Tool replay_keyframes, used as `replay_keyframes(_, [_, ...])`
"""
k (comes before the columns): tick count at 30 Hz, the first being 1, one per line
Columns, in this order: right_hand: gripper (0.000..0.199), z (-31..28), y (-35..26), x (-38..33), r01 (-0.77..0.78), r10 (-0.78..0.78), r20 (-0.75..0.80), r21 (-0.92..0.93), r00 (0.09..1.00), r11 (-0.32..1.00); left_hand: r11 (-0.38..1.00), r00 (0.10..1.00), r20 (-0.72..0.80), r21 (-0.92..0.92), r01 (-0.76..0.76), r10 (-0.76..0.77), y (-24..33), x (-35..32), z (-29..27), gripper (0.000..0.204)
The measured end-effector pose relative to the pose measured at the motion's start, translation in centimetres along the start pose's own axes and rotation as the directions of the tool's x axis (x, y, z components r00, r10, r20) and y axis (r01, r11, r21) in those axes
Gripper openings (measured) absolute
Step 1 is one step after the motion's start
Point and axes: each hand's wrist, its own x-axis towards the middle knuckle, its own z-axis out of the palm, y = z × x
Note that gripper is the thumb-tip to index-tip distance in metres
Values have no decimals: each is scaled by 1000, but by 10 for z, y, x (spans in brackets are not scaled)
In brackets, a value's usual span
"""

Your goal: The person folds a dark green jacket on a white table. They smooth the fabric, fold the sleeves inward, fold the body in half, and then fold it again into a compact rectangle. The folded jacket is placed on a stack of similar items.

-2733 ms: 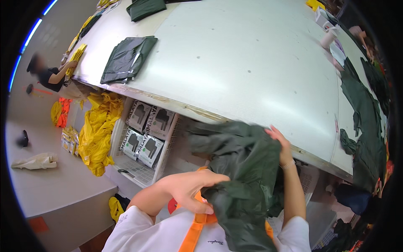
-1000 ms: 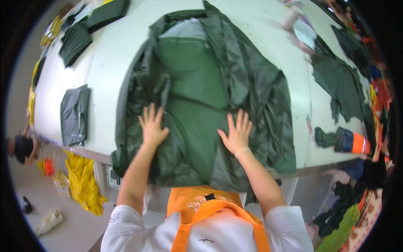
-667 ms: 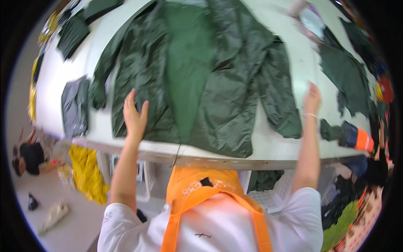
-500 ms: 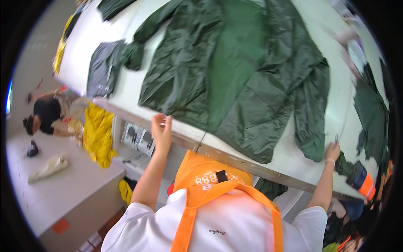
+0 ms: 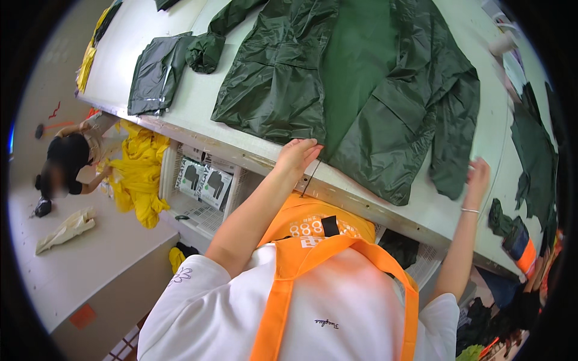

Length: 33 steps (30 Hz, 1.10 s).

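A dark green rain jacket lies spread on the white table, its front open and the lighter green inside showing down the middle. My left hand is at the table's near edge, fingers closed on the bottom corner of the jacket's left front panel. Just to the right of the right sleeve's cuff, my right hand hovers with loosely bent fingers apart, holding nothing. A folded dark green garment in a clear bag lies beside the left sleeve's cuff.
Crumpled yellow fabric hangs left of the table. A shelf below holds printed packets. More dark green pieces and an orange-and-blue roll lie at the right. Another person bends over at far left.
My left hand has moved right along the table edge and taken the front panel's bottom corner. My right hand has moved farther from me. The jacket appears shifted slightly in view.
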Motion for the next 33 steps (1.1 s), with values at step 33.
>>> replay_keyframes(33, [46, 200, -145, -166, -74, -207, 541, 452, 815, 889, 929, 898, 388, 211, -303, 205, 11, -87, 28, 18])
